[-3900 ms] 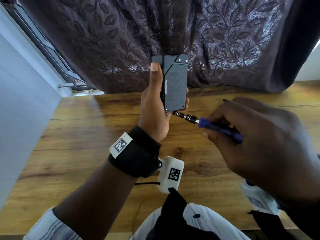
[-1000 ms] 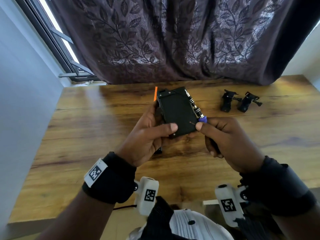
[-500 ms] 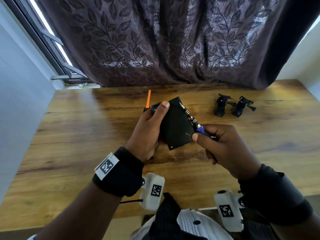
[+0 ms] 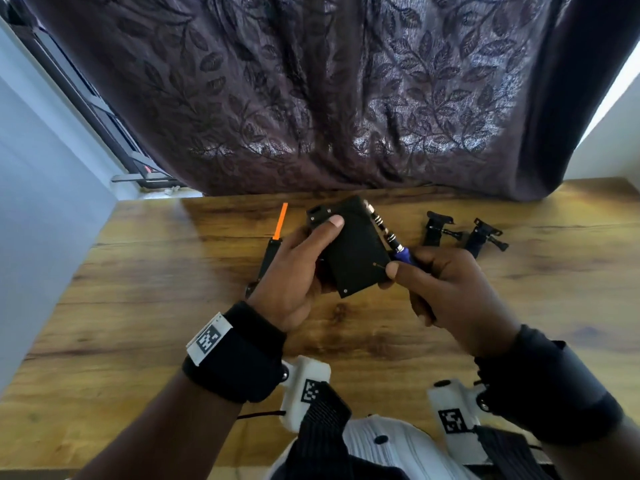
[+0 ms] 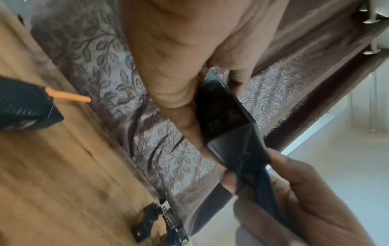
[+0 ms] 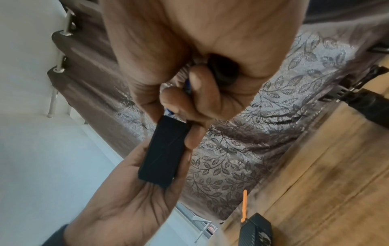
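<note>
Over the middle of the wooden table (image 4: 173,306), lifted a bit clear of the surface, there's the black box (image 4: 353,251), held tilted between both hands. The left hand (image 4: 294,271) has it from the left side. Its grip is clamped on the box, thumb laid across the top face near the far left corner, and the other fingers go underneath where the head view can't see them. In the left wrist view the box shows as a dark wedge between the fingers of the two hands.

The right hand (image 4: 450,292) is at the box's near right corner, and its grip is closed round the screwdriver (image 4: 401,253). The blue handle is tucked into the curled fingers, and the metal shaft runs along the box's right edge, pointing off toward the curtain (image 4: 346,98). The right thumb and forefinger also pinch that corner of the box. There's a tiny brownish speck on the box face right by the thumb tip, too small to say what it is.

Other stuff on the table: a slim black part (image 4: 267,261) with an orange strip (image 4: 281,220) sticking out of its far end, lying just left of the left hand and partly hidden behind it. Beyond the right hand, two small black clamps (image 4: 438,230) sit side by side. Both wrists wear black bands (image 4: 235,351) with white marker tags.
</note>
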A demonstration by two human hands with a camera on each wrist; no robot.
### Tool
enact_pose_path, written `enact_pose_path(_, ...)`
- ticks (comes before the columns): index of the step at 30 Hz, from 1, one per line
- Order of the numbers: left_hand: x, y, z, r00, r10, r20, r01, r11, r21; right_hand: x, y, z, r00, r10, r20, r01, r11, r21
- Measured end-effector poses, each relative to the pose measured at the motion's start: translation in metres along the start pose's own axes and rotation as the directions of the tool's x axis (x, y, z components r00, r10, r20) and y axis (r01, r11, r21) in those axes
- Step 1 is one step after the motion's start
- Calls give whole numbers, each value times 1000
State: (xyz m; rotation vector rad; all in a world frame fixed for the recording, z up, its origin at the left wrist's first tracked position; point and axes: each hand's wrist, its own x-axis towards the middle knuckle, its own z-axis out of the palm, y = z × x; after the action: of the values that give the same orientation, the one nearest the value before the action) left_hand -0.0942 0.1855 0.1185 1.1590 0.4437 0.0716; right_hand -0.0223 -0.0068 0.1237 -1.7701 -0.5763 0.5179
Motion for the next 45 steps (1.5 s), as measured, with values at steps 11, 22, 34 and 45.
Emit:
enact_pose_path(11, 2, -5, 19, 986, 160, 42, -147, 964, -221, 16, -14, -6, 997, -31, 65, 23, 992, 120)
enact_pose_path(22, -10, 22, 9, 934, 355, -24, -351, 907, -234, -25, -36, -34, 947, -319, -34, 300, 920, -253)
enact_pose_path(34, -20, 28, 4, 919, 394, -12, -391, 906, -164, -51, -62, -16, 851, -521, -63, 412, 737, -535)
enact_pose_path(45, -17, 29, -9, 913, 407, -3, -403, 904, -141, -48, -63, -4, 849, -525, -60, 383, 690, -614)
